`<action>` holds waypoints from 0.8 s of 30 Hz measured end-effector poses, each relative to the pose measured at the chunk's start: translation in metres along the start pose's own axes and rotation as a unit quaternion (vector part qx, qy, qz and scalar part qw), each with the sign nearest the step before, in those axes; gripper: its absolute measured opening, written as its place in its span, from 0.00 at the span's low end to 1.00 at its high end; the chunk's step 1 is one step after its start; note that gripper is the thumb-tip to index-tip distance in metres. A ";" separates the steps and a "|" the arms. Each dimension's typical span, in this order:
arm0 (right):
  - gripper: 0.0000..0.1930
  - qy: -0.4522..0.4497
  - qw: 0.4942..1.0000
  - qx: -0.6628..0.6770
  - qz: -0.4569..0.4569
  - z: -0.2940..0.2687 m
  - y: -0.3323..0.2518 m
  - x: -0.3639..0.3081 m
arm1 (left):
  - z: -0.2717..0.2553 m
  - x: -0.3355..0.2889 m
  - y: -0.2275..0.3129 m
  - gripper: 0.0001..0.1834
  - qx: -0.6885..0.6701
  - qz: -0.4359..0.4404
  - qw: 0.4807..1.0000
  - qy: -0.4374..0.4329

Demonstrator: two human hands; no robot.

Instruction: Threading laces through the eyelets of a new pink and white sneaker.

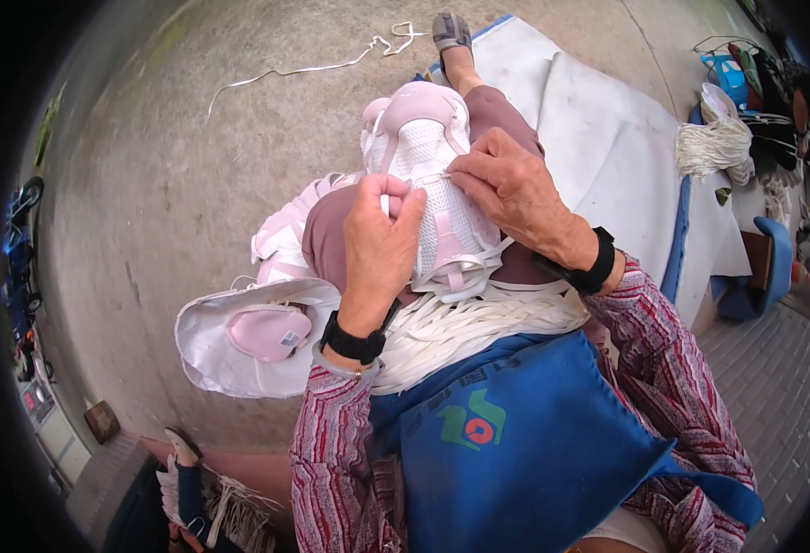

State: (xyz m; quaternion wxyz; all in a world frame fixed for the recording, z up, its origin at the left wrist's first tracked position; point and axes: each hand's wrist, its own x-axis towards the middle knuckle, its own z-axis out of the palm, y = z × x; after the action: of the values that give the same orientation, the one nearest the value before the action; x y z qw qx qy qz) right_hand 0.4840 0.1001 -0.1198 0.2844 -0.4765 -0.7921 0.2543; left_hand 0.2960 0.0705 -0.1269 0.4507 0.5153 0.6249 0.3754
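Apparently, the lace (433, 177) is pinched by the left hand (377, 241) and right hand (517, 189); if it is tugged unevenly, the shoe (449, 217) could be tipped.

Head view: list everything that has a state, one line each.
Left hand: fingers curled, hold unclear.
Right hand: pinching a thin lace.
Pink-and-white shoe: upper facing up, lace across it.
White lace bundle: loosely spread.
Floor lace: loose, wavy at one end.
White sheet: spread, creased.
Blue apron: draped, wrinkled.
White pouch-like piece: open, pink piece inside.
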 end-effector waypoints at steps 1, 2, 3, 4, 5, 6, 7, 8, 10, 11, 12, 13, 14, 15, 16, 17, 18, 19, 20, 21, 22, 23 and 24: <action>0.05 0.005 1.000 0.001 0.005 0.000 -0.001 0.000 | 0.001 0.002 -0.002 0.12 0.022 -0.004 1.000 -0.012; 0.05 0.005 1.000 0.001 0.006 0.000 -0.001 0.000 | 0.002 0.003 -0.002 0.13 0.045 -0.011 0.999 -0.024; 0.05 0.006 1.000 0.012 -0.005 0.001 0.000 0.001 | 0.001 0.003 -0.002 0.13 0.046 -0.012 0.999 -0.024; 0.05 0.007 1.000 0.023 -0.015 0.002 0.001 0.002 | 0.001 0.003 -0.001 0.13 0.030 -0.034 0.998 -0.037; 0.05 0.006 1.000 0.024 -0.014 0.003 0.002 0.002 | 0.000 0.002 -0.001 0.13 0.013 -0.057 0.997 -0.048; 0.05 0.002 0.999 0.039 -0.005 0.004 0.003 0.002 | 0.000 0.002 -0.002 0.13 0.014 -0.059 0.997 -0.048; 0.05 -0.002 0.999 0.054 0.004 0.005 0.003 0.003 | 0.000 0.002 -0.003 0.12 0.016 -0.040 0.998 -0.043; 0.05 -0.002 0.999 0.053 0.006 0.004 0.004 0.003 | 0.001 0.003 -0.004 0.12 0.016 -0.020 0.999 -0.040; 0.04 -0.019 0.999 0.043 0.002 0.001 0.004 0.005 | 0.003 0.004 -0.003 0.12 0.010 -0.024 0.999 -0.045; 0.04 -0.020 0.999 0.044 0.003 0.001 0.004 0.006 | 0.003 0.003 -0.003 0.12 0.005 -0.028 0.999 -0.046; 0.04 -0.025 0.999 0.040 -0.012 0.001 0.005 0.008 | 0.003 0.003 -0.004 0.12 0.006 -0.029 0.999 -0.046; 0.05 -0.030 0.999 0.035 -0.026 0.000 0.005 0.009 | 0.003 0.003 -0.005 0.13 -0.002 -0.031 0.999 -0.040; 0.05 -0.030 0.999 0.035 -0.026 0.000 0.005 0.010 | 0.004 0.004 -0.006 0.14 -0.011 -0.034 0.999 -0.035; 0.05 -0.044 0.998 0.027 -0.031 -0.002 0.005 0.011 | 0.004 0.004 -0.006 0.14 -0.011 -0.034 0.999 -0.036; 0.05 -0.059 0.997 0.018 -0.036 -0.002 0.005 0.012 | 0.005 0.004 -0.006 0.14 -0.012 -0.040 0.999 -0.035; 0.05 -0.059 0.997 0.018 -0.035 -0.002 0.006 0.012 | 0.006 0.004 -0.006 0.15 -0.013 -0.046 0.998 -0.034; 0.05 -0.060 0.997 0.016 -0.035 -0.001 0.006 0.013 | 0.006 0.004 -0.007 0.15 -0.014 -0.047 0.998 -0.034; 0.05 -0.061 0.997 0.015 -0.035 -0.001 0.007 0.013 | 0.007 0.005 -0.008 0.15 -0.015 -0.044 0.998 -0.037; 0.05 -0.061 0.997 0.016 -0.036 -0.001 0.006 0.015 | 0.006 0.005 -0.009 0.15 -0.016 -0.042 0.998 -0.039; 0.05 -0.078 0.996 0.034 -0.003 -0.002 0.004 0.018 | 0.005 0.005 -0.009 0.15 -0.015 -0.042 0.998 -0.038; 0.06 -0.096 0.994 0.053 0.030 -0.002 0.004 0.019 | 0.005 0.004 -0.009 0.15 -0.021 -0.042 0.998 -0.040; 0.06 -0.095 0.994 0.053 0.030 -0.001 0.004 0.021 | 0.005 0.004 -0.009 0.15 -0.027 -0.041 0.998 -0.042; 0.07 -0.100 0.992 0.071 0.042 -0.001 0.005 0.022 | 0.006 0.005 -0.009 0.15 -0.026 -0.040 0.998 -0.042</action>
State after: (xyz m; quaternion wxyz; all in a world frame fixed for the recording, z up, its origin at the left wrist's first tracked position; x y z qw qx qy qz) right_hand 0.4792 0.1217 -0.1178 0.2256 -0.4602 -0.7760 0.3676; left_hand 0.2983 0.0732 -0.1382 0.5045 0.4933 0.6153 0.3515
